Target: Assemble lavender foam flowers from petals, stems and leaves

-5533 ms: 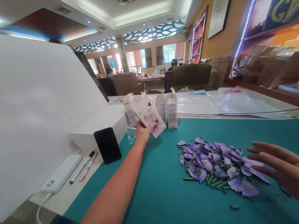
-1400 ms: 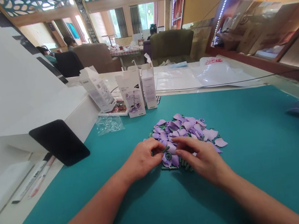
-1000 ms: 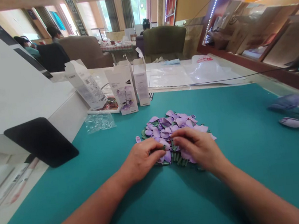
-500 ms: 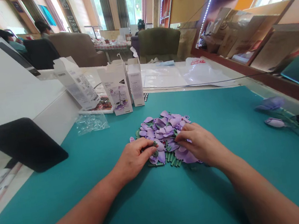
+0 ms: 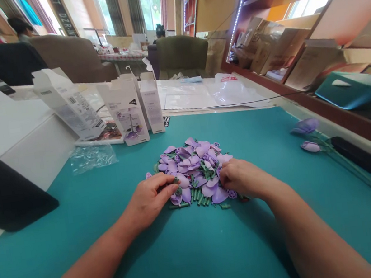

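Observation:
A heap of purple petal pieces and small green tube pieces lies on the teal mat. At the heap's left edge, my left hand pinches a small green piece between thumb and forefinger. My right hand is at the right side of the heap, its fingers closed and bent down among the petals. Whatever those fingertips grip is hidden. Right of the hand, a small dark bit and a loose green tube lie near the heap's front edge.
White printed boxes stand behind the heap, with crumpled clear plastic in front. A black tablet-like panel is at left. An assembled purple flower and a black object lie at right. People sit in the background.
My view has turned slightly right. My right hand has moved from above the heap to its right side, its fingers drawn closer together. My left hand keeps its pinch on the green piece.

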Demonstrator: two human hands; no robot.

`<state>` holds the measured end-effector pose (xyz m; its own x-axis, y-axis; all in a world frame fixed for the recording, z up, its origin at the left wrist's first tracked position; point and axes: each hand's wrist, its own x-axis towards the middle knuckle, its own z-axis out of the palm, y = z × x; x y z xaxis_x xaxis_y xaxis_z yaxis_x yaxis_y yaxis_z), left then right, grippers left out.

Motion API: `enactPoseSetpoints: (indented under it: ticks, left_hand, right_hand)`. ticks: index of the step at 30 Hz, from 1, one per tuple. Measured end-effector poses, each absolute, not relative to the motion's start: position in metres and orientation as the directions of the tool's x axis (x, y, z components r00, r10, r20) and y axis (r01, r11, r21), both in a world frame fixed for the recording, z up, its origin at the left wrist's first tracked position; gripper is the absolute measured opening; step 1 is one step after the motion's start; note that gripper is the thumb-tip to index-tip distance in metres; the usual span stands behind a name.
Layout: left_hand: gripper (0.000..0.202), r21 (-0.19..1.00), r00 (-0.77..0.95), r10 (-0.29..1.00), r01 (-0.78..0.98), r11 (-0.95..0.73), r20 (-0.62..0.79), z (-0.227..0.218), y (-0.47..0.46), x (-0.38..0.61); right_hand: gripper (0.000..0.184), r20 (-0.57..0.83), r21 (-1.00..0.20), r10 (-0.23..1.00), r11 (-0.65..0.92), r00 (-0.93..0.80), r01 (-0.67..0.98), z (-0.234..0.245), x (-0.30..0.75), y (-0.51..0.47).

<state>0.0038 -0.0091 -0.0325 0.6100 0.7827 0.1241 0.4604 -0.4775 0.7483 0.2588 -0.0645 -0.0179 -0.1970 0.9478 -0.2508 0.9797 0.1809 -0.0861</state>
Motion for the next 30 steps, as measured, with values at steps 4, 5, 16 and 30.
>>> enactPoseSetpoints:
  ticks: [4, 5, 16, 30]
  left_hand:
    - [0.026, 0.758, 0.615, 0.779, 0.448, -0.474, 0.123, -0.032, -0.01, 0.004]
    - [0.026, 0.756, 0.617, 0.777, 0.448, -0.478, 0.126, -0.032, -0.01, 0.005]
    - [0.023, 0.756, 0.639, 0.752, 0.41, -0.51, 0.161, -0.03, -0.015, 0.006]
    - [0.016, 0.764, 0.678, 0.7, 0.324, -0.558, 0.225, -0.02, -0.027, 0.021]
  right_hand:
    - [0.024, -0.245, -0.068, 0.948, 0.19, -0.201, 0.979, -0.021, 0.259, -0.062]
    - [0.023, -0.241, -0.064, 0.949, 0.191, -0.201, 0.979, -0.021, 0.258, -0.062]
    - [0.015, -0.054, -0.22, 0.971, 0.214, -0.231, 0.952, -0.007, 0.254, -0.071]
    - [0.013, 0.156, -0.982, 0.988, 0.157, -0.017, 0.103, -0.019, 0.2, -0.069]
